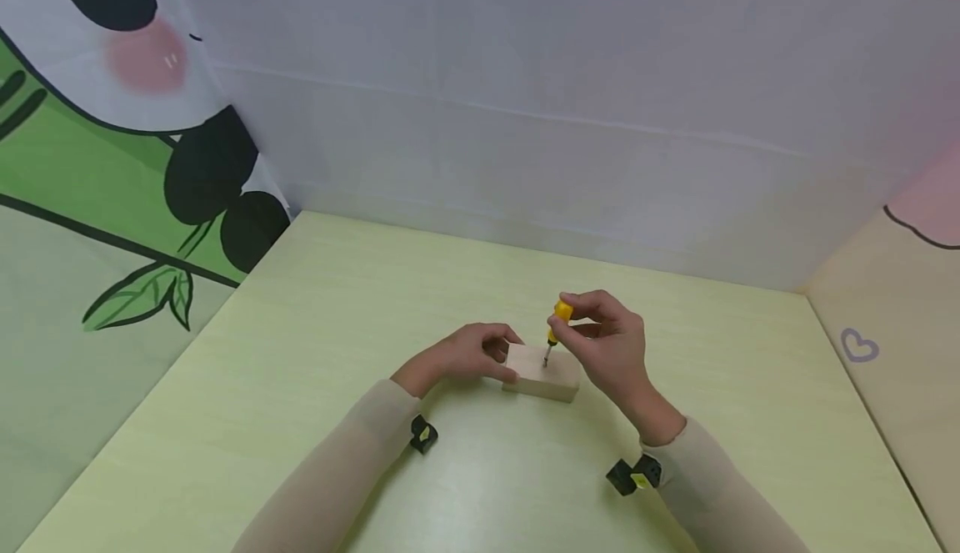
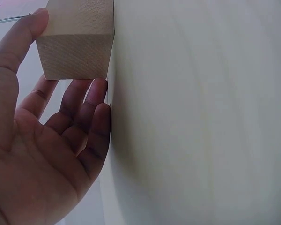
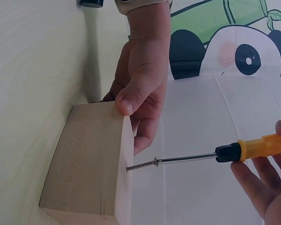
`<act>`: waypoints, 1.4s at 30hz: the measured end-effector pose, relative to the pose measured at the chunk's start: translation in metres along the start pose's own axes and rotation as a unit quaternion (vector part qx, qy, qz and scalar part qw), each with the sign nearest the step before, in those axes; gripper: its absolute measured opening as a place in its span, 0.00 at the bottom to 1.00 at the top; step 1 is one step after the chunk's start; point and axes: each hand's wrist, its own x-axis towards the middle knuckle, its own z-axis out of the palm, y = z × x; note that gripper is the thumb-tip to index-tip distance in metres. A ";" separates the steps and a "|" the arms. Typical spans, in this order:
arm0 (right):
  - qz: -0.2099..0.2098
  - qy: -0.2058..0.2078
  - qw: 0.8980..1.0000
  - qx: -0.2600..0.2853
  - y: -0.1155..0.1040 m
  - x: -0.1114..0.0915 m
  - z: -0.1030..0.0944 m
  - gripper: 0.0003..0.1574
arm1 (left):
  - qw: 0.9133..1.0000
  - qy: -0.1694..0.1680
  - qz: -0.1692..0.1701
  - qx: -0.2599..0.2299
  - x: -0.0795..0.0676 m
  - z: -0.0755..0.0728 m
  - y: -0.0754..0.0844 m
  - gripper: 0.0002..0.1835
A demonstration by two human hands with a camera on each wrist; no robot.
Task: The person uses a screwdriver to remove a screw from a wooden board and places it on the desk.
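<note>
A pale wooden block (image 1: pixel 542 384) lies on the table, and a screw (image 3: pixel 141 166) stands in its top face with much of the thread showing. My left hand (image 1: pixel 474 351) grips the block's left end, thumb on the near side and fingers at the far side; in the left wrist view the block's end grain (image 2: pixel 76 56) sits between thumb and fingers. Above the block, my right hand (image 1: pixel 606 343) pinches the yellow handle of a screwdriver (image 1: pixel 562 311). Its black collar and thin shaft (image 3: pixel 187 159) point down, the tip meeting the screw head.
The light wood-grain table (image 1: pixel 420 286) spreads around the block. A pale cloth wall (image 1: pixel 525 119) rises at the back, with a panda-print panel (image 1: pixel 202 178) on the left and another panel (image 1: pixel 862 303) on the right. Small black devices (image 1: pixel 633 476) are strapped at both wrists.
</note>
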 end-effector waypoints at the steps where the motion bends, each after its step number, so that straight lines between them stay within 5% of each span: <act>1: 0.005 -0.001 1.000 -0.003 -0.001 0.000 0.000 0.17 | 1.000 0.000 0.000 -0.001 -0.001 0.000 0.000 0.23; 21: 0.046 -0.042 0.997 0.040 -0.008 -0.004 0.004 0.16 | 1.000 -0.007 -0.005 0.000 -0.006 -0.001 -0.002 0.23; 31: 0.002 0.013 0.999 -0.045 -0.009 -0.003 0.004 0.18 | 1.000 -0.006 -0.003 -0.001 -0.008 -0.002 -0.002 0.23; 42: 0.044 -0.002 0.999 -0.031 -0.011 -0.002 0.002 0.16 | 1.000 -0.009 -0.001 -0.004 -0.007 -0.001 -0.003 0.22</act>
